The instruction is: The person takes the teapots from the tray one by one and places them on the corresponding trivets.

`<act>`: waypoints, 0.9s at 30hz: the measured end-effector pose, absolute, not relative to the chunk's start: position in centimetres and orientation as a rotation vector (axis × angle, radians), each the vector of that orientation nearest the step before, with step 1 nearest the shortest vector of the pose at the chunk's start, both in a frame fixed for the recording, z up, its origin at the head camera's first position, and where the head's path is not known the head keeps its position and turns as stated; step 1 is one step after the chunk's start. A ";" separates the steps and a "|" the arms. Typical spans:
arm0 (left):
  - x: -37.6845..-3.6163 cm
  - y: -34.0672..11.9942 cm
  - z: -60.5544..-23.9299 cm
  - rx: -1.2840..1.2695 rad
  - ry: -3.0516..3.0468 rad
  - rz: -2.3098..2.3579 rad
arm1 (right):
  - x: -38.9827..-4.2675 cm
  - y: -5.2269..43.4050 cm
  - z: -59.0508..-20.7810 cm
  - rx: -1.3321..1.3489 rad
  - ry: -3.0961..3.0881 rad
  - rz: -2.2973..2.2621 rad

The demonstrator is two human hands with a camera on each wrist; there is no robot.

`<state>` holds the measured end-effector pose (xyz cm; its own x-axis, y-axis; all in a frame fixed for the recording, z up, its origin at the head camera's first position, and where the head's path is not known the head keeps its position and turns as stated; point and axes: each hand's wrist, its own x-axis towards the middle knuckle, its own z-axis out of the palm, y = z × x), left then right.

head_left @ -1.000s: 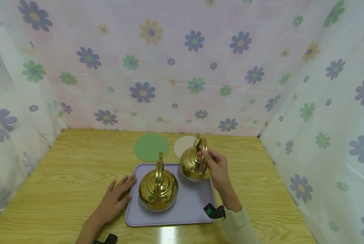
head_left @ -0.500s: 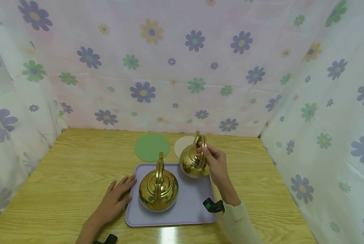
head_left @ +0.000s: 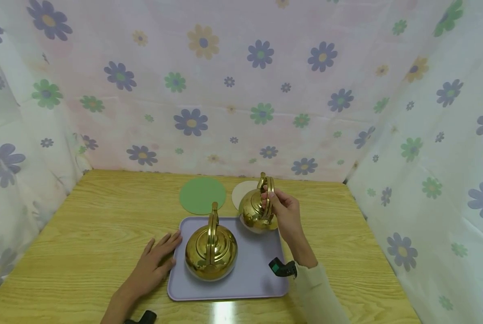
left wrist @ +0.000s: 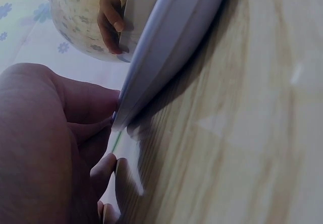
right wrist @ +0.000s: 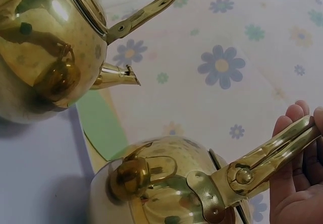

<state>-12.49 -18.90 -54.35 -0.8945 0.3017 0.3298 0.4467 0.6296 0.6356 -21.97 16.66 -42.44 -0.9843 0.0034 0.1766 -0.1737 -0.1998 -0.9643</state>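
In the head view my right hand (head_left: 286, 211) grips the handle of a shiny gold kettle (head_left: 253, 216) over the back right corner of a lilac tray (head_left: 257, 283). The right wrist view shows fingers curled round that handle (right wrist: 272, 158). A second gold kettle (head_left: 210, 252) stands on the tray's left half, its spout pointing away from me. My left hand (head_left: 154, 261) lies at the tray's left edge with fingers stretched out. Its fingertips touch the rim (left wrist: 144, 67) in the left wrist view.
Behind the tray lie a green round mat (head_left: 202, 195) and a cream round mat (head_left: 239, 193), the latter partly hidden by the held kettle. A wooden table (head_left: 103, 216) carries everything. Flowered curtains (head_left: 233, 94) hang at the back and both sides.
The right hand and its kettle have risen slightly and shifted a little away from me. The left hand and the other kettle stay where they were.
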 end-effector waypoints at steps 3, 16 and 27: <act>-12.4 -18.9 -54.3 -0.618 -2.658 -1.113 | -22.1 16.7 -42.5 0.178 -1.925 2.335; -12.5 -19.0 -54.3 -0.619 -2.669 -1.142 | -22.8 16.7 -42.4 0.135 -1.932 2.345; -12.5 -18.9 -54.1 -0.614 -2.668 -1.130 | -24.0 16.8 -42.7 0.145 -1.940 2.350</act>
<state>-12.46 -18.89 -54.13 -0.8986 0.3020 0.3182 0.4387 0.6260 0.6447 -23.98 16.82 -42.69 -0.9914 0.0094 0.1304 -0.1298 -0.1886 -0.9734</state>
